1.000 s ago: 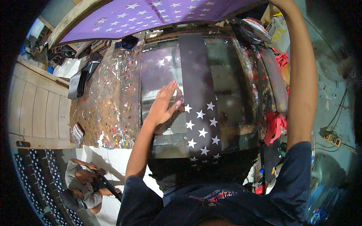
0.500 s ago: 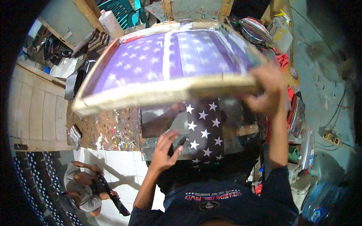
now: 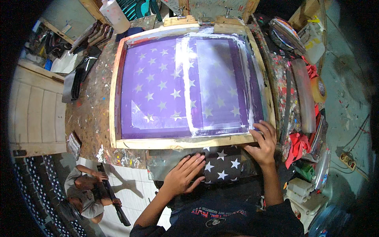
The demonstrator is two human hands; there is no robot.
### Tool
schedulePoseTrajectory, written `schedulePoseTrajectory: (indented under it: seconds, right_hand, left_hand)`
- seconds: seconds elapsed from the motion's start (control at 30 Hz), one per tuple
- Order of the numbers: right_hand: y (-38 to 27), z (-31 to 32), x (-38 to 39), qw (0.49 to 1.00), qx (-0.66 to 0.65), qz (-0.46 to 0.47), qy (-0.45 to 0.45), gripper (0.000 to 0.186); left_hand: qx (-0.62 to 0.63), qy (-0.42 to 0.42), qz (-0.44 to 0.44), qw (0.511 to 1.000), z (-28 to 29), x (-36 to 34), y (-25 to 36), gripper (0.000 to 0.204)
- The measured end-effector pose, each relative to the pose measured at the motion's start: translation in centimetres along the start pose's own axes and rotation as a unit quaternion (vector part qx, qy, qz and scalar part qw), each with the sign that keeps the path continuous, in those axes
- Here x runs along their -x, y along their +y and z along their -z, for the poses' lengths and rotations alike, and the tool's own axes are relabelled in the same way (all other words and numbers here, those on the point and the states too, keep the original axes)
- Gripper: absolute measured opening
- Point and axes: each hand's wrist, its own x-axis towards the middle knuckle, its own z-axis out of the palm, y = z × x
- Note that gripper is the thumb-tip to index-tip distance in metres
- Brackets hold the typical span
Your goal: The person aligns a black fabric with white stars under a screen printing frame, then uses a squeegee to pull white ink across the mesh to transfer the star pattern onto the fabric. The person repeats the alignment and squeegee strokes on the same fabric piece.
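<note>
A wooden-framed printing screen [image 3: 158, 143] with purple mesh, pale stars and white-streaked borders lies down on the paint-spattered bench [image 3: 90, 126]. Clamps [image 3: 205, 23] sit at its far edge. Below its near rail shows a black strip with white stars [image 3: 221, 166], its upper part hidden under the screen. My left hand [image 3: 182, 173] lies flat, fingers extended, on the strip's left portion just below the frame. My right hand [image 3: 263, 144] grips the frame's near right corner with curved fingers.
A co-worker [image 3: 81, 189] at lower left holds a long dark strip. Starred strips [image 3: 39, 185] lie beyond them. Black folded material [image 3: 73, 87] and a white bottle [image 3: 114, 15] are left; red scraps [image 3: 296, 148], a tape roll [image 3: 318, 89] and a power strip [image 3: 347, 160] are right.
The raised screen has swung down over the starred strip. My right hand came down with it to the near corner. My left hand moved lower, below the frame.
</note>
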Motion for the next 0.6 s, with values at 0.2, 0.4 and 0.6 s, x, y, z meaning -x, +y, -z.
schedulePoseTrajectory:
  seconds: [0.2,0.4,0.6]
  right_hand:
    - [-0.1,-0.7,0.0,0.999,0.002,-0.026,0.042,0.061]
    - [-0.6,0.7,-0.3,0.996,0.071,-0.055,0.025,0.09]
    - [0.3,0.4,0.0,0.986,0.06,-0.154,0.013,0.144]
  left_hand:
    - [0.031,0.004,0.015,0.999,0.4,-0.3,-0.1,0.058]
    - [0.086,0.072,0.012,0.994,1.0,1.0,-0.4,0.054]
    - [-0.12,0.194,0.182,0.957,4.7,-1.5,-2.5,0.076]
